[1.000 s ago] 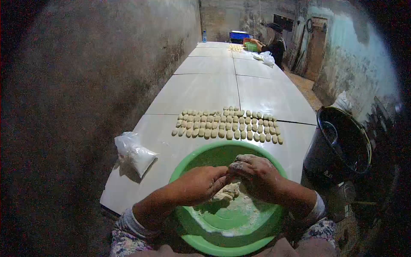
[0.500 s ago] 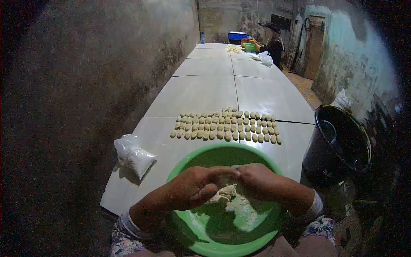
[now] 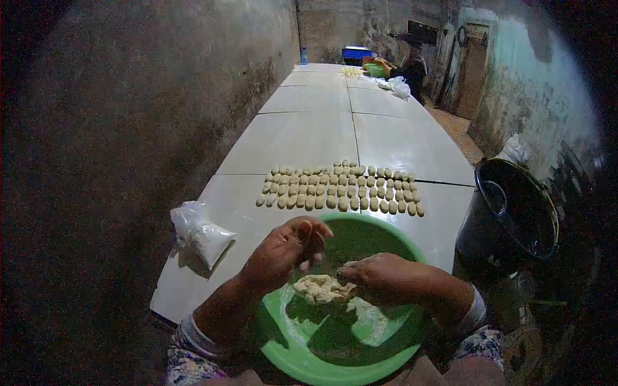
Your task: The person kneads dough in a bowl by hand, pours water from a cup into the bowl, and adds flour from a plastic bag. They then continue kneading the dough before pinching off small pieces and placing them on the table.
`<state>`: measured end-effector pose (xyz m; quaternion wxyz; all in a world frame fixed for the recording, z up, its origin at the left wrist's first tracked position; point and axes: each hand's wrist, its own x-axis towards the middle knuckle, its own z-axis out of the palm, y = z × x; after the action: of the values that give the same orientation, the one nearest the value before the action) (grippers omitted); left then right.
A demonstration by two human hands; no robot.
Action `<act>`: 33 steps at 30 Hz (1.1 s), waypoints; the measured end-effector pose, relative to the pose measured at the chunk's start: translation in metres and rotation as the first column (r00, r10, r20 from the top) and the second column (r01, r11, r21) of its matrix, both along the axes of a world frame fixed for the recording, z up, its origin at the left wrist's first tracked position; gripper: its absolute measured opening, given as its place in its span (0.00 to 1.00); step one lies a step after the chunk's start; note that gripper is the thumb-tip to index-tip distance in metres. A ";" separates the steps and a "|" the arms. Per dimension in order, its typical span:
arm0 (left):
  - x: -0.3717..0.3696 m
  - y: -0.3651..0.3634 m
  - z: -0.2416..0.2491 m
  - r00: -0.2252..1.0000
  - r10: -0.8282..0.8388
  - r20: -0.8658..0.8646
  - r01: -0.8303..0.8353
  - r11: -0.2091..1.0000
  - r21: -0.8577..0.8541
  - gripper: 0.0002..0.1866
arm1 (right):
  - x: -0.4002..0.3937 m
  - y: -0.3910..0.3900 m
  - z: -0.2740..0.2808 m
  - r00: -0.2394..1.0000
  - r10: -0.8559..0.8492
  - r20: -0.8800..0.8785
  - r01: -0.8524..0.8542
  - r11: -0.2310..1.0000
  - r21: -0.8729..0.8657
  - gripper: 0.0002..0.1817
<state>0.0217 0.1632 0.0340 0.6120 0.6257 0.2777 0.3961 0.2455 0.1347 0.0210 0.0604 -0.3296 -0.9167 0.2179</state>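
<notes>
A green basin (image 3: pixel 296 370) stands in front of me with a lump of pale dough (image 3: pixel 318 289) and loose white flour (image 3: pixel 370 325) in it. My right hand (image 3: pixel 386 276) reaches over the basin from the right, its fingers closed on the right edge of the dough. Above the left side of the dough is my left hand (image 3: pixel 293 248), raised, with fingers bent but apart and nothing visible in them. Beyond the basin, several rows of small oval dough pieces (image 3: pixel 331 191) lie on the white table (image 3: pixel 290 138).
A plastic bag of white powder (image 3: pixel 206 238) rests at the table's left. A big dark bucket (image 3: pixel 479 225) stands by the right edge. At the far end, a person (image 3: pixel 412 67) is near a green container (image 3: pixel 374 71), a plastic bag (image 3: pixel 399 87) and a blue crate (image 3: pixel 356 53).
My hands were together above the dough and have come apart. The left one moved up and left; the right one went down onto the dough.
</notes>
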 end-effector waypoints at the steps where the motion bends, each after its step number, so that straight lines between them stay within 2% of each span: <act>1: 0.003 -0.001 0.005 0.998 -0.047 0.053 0.053 0.992 -0.116 0.21 | 0.000 0.000 0.000 1.000 -0.004 -0.006 0.004 1.000 -0.015 0.08; 3: -0.004 0.010 -0.011 0.996 -0.069 0.059 0.076 0.990 -0.123 0.18 | -0.001 0.000 0.000 1.000 -0.007 0.026 0.008 1.000 -0.021 0.07; 5: -0.010 0.016 -0.019 0.973 -0.107 0.204 0.145 0.973 -0.179 0.18 | -0.002 0.001 0.000 0.998 -0.011 0.057 0.013 1.000 -0.026 0.07; 7: -0.011 0.015 -0.015 0.978 -0.125 0.170 0.159 0.965 -0.208 0.17 | -0.003 0.002 0.001 0.994 -0.008 0.110 0.009 1.000 -0.009 0.07; 8: -0.010 0.012 -0.010 0.970 -0.105 0.217 0.163 0.950 -0.266 0.16 | -0.004 0.002 0.002 0.994 -0.009 0.108 0.010 1.000 -0.010 0.07; 10: -0.004 0.013 -0.010 0.951 -0.093 0.296 0.211 0.894 -0.395 0.13 | -0.005 0.000 0.006 0.989 -0.115 -0.097 0.126 0.985 0.116 0.07; 11: -0.004 0.015 -0.008 0.951 -0.095 0.295 0.212 0.894 -0.395 0.13 | -0.006 -0.001 0.008 0.988 -0.117 -0.098 0.128 0.985 0.116 0.07; 13: -0.004 0.019 -0.003 0.976 -0.213 0.041 0.209 0.870 -0.447 0.19 | -0.007 -0.001 0.013 0.952 -0.230 -0.203 0.266 0.948 0.173 0.07; 14: -0.007 0.014 -0.003 0.970 -0.224 0.090 0.242 0.896 -0.373 0.22 | -0.006 0.001 0.011 0.935 -0.261 -0.241 0.301 0.942 0.146 0.08; 15: -0.007 0.014 -0.005 0.971 -0.224 0.089 0.241 0.896 -0.374 0.22 | -0.006 0.001 0.011 0.934 -0.261 -0.243 0.301 0.942 0.145 0.08; 17: -0.004 0.015 -0.010 0.955 -0.289 -0.067 0.266 0.934 -0.238 0.20 | -0.006 0.001 0.012 0.929 -0.227 -0.292 0.277 0.950 0.145 0.07; 19: -0.002 0.009 0.000 0.954 -0.288 -0.090 0.258 0.933 -0.251 0.17 | -0.006 0.000 0.011 0.919 -0.228 -0.322 0.272 0.957 0.099 0.07; 21: -0.001 0.007 0.000 0.960 -0.209 -0.187 0.169 0.963 -0.209 0.13 | -0.005 0.001 0.009 0.917 -0.154 -0.368 0.236 0.953 0.188 0.08; 22: -0.004 0.006 -0.006 0.966 -0.158 -0.204 0.132 0.982 -0.134 0.14 | -0.006 0.000 0.010 0.917 -0.155 -0.368 0.238 0.953 0.190 0.08; 23: -0.003 0.002 -0.008 0.966 -0.157 -0.205 0.132 0.982 -0.133 0.14 | -0.007 -0.001 0.009 0.890 -0.155 -0.428 0.256 0.948 0.188 0.10; 25: 0.000 -0.005 -0.008 0.928 -0.143 -0.343 0.138 0.990 -0.039 0.15 | -0.010 -0.004 0.014 0.861 -0.153 -0.485 0.272 0.944 0.184 0.12; 26: 0.000 -0.005 -0.003 0.877 -0.225 -0.424 0.205 0.974 -0.092 0.14 | -0.011 -0.006 0.020 0.888 -0.087 -0.452 0.209 0.951 0.229 0.13; 27: 0.000 -0.005 -0.005 0.877 -0.225 -0.424 0.206 0.974 -0.092 0.14 | -0.012 -0.007 0.023 0.909 -0.020 -0.415 0.145 0.952 0.270 0.15; 28: -0.001 -0.004 -0.009 0.873 -0.257 -0.415 0.288 0.958 0.012 0.16 | -0.011 -0.005 0.019 0.926 0.035 -0.376 0.088 0.948 0.305 0.16; 30: -0.002 -0.002 -0.014 0.856 -0.319 -0.408 0.431 0.875 0.220 0.20 | -0.008 -0.006 0.021 0.927 0.026 -0.373 0.100 0.944 0.314 0.15; 31: -0.002 -0.002 -0.013 0.856 -0.317 -0.408 0.430 0.876 0.220 0.20 | -0.008 -0.006 0.021 0.929 0.015 -0.371 0.113 0.940 0.321 0.14; 33: -0.002 -0.001 -0.007 0.808 -0.434 -0.400 0.490 0.871 0.045 0.21 | -0.008 -0.007 0.018 0.936 -0.027 -0.351 0.155 0.927 0.341 0.11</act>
<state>0.0201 0.1626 0.0268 0.5776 0.7814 0.1996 0.1265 0.2378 0.1282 0.0392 0.2877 -0.3130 -0.9001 0.0951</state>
